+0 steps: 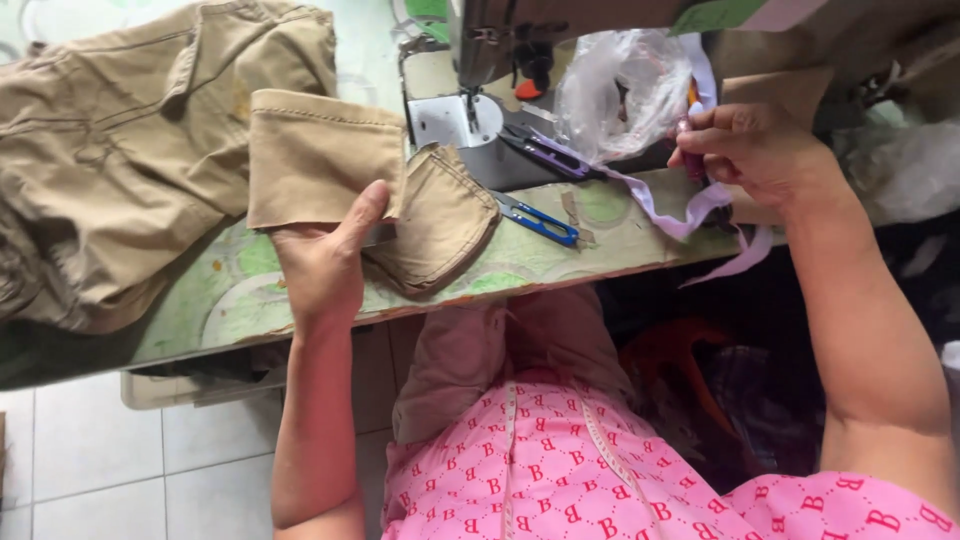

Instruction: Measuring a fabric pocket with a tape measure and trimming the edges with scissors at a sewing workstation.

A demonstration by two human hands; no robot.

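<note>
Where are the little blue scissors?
In the head view, the blue scissors lie on the table near the middle, just right of the folded tan cloth that the left hand holds, in front of the sewing machine.

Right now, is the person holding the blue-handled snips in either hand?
No, the blue-handled snips lie untouched on the table between the left hand and right hand.

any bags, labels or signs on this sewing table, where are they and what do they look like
Plastic bag: clear, crumpled, with something orange inside, on the table just left of the right hand.
Green tag: flat, slanted, at the top edge on the sewing machine.
No screens or signs in view.
</note>
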